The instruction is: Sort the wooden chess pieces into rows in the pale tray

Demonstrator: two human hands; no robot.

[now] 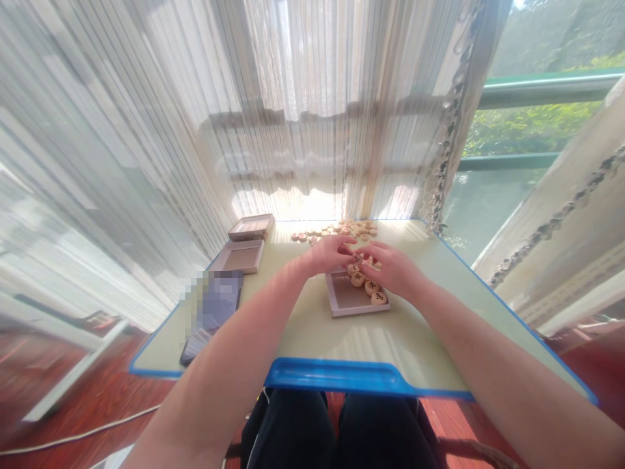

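My left hand [332, 254] and my right hand [390, 266] meet over the far part of a shallow open box [340, 296]. Between their curled fingertips is a round wooden Chinese chess piece [358, 258] with a dark character, and both hands seem to pinch it. Inside the box, along its right side, lie several more pieces, among them one near the front corner [379, 298] and another higher up [357, 279]. My fingers partly hide the pieces at the box's far end. Loose Chinese chess pieces [336, 229] are spread beyond my hands.
At the table's left stand two more shallow boxes, one nearer [251, 255] and one behind it [251, 226]. A dark flat device [222, 303], partly blurred out, lies at the left edge. The table [303, 332] has a blue front tray [336, 376]. Sheer curtains [293, 150] hang behind.
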